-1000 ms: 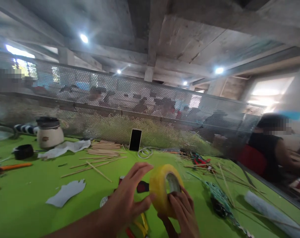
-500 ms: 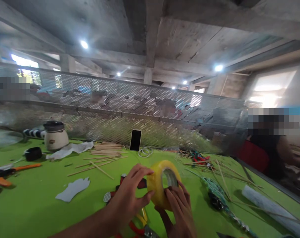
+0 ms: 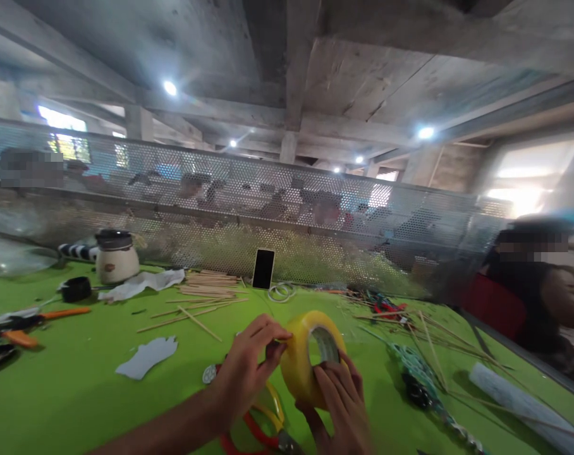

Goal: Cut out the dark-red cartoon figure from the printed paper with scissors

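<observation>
A yellow roll of tape stands on edge above the green table, in the lower middle of the view. My right hand grips it from below and behind, fingers against its inner rim. My left hand rests on its left side, thumb and fingertips pinching at the outer surface near the top. Beneath my hands lie scissors with red and yellow handles.
Thin wooden sticks are piled mid-table, with a phone leaning on the mesh partition. A white pot, paper scraps, orange-handled tools, a white roll and cord lie around. A person sits at right.
My left hand's fingers have closed from spread apart to a pinch on the tape roll's outer surface. The view shifted slightly; the roll stays held in my right hand.
</observation>
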{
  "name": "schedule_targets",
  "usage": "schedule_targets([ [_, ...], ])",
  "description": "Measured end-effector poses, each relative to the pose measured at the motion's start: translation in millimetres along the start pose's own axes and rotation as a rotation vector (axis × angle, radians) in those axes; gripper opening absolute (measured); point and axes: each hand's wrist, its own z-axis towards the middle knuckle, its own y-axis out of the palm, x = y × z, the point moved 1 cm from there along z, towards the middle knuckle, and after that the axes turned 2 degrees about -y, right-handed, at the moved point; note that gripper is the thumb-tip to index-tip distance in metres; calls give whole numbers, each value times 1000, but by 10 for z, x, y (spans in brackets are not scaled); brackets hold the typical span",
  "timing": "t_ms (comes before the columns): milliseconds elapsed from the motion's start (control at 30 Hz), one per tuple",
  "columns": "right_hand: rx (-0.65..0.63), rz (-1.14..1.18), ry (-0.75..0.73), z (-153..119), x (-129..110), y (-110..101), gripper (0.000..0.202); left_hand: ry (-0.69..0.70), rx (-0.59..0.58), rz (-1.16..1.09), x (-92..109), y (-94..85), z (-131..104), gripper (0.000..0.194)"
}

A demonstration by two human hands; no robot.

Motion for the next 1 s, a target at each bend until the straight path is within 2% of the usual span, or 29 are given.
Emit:
schedule_targets([
  [200,-25,11,9,36,-13,-10,30,35,6,-4,-92,29,-33,18],
  [467,-54,-47,-26,113,-67,-32,23,-68,-17,47,-67,68,-96,23],
  [667,-106,-98,-191,263,-67,-150,20,-193,2,122,46,50,-125,20],
  [833,-152,-130,-270,229,14,-237,22,-280,30,158,134,60,-152,20],
  [1000,-148,-120,-317,259,44,-233,24,-260,-18,191,176,-32,-197,19],
])
